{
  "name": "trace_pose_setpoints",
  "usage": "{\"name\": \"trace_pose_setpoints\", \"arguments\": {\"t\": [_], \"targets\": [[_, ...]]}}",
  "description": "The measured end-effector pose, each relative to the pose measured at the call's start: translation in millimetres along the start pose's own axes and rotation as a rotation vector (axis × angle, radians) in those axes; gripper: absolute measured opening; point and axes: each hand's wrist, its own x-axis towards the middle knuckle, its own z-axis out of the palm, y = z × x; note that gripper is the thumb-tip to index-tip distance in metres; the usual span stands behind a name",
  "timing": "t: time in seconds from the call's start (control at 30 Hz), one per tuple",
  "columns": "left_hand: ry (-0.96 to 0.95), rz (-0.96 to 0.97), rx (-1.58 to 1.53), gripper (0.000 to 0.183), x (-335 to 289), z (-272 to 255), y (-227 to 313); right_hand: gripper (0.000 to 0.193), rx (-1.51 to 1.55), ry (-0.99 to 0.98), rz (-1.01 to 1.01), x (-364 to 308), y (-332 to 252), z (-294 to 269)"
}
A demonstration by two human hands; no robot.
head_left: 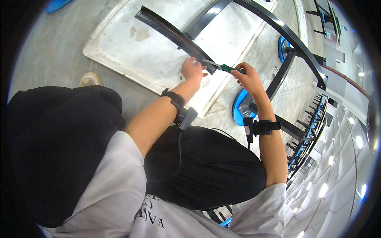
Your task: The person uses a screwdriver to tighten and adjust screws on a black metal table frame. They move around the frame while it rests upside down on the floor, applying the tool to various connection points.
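Note:
My right hand (249,80) is closed round the green handle of a screwdriver (227,68). Its metal shaft points left, and the tip is at the near end of a long black metal bar (170,36). Against that same end, my left hand (193,72) has its fingers curled at the bar's edge. Whether a small screw sits under the tip is too small to tell. The bar lies over a white, stained board (115,43) on the floor, and a black crosspiece (207,19) joins it from the far side.
A curved black metal frame (283,29) arches over the right side. Blue round pads (240,107) lie under its legs on the grey floor (51,51). My black-trousered knees (206,166) are close below my hands. Stacked black frames (307,139) stand far right.

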Motion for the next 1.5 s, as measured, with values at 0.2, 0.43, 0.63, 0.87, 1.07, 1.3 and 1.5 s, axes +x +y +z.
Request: {"name": "trace_pose_setpoints", "arguments": {"t": [0.2,0.43,0.63,0.87,1.07,1.3,1.5], "targets": [[-0.019,0.074,0.229,0.037,2,2,4,0.032,-0.1,0.013,-0.018,0,8,3],[-0.041,-0.005,0.237,0.036,18,-1,8,0.034,-0.114,0.017,-0.014,-1,6,5],[-0.045,0.024,0.151,0.028,10,-5,12,0.037,-0.12,0.014,0.005,2,4,6],[-0.128,0.107,0.538,0.033,-21,-25,-50,0.037,-0.264,0.015,0.001,21,15,4],[-0.06,0.198,0.788,0.041,-9,-43,-74,0.034,-0.266,-0.03,-0.04,25,-3,7],[0.075,0.18,0.681,0.039,-24,-42,-63,0.033,-0.221,-0.189,0.119,19,-21,9],[-0.177,-0.226,0.105,0.029,-57,-7,-34,0.037,-0.437,-0.211,-0.01,23,-18,7]]}}
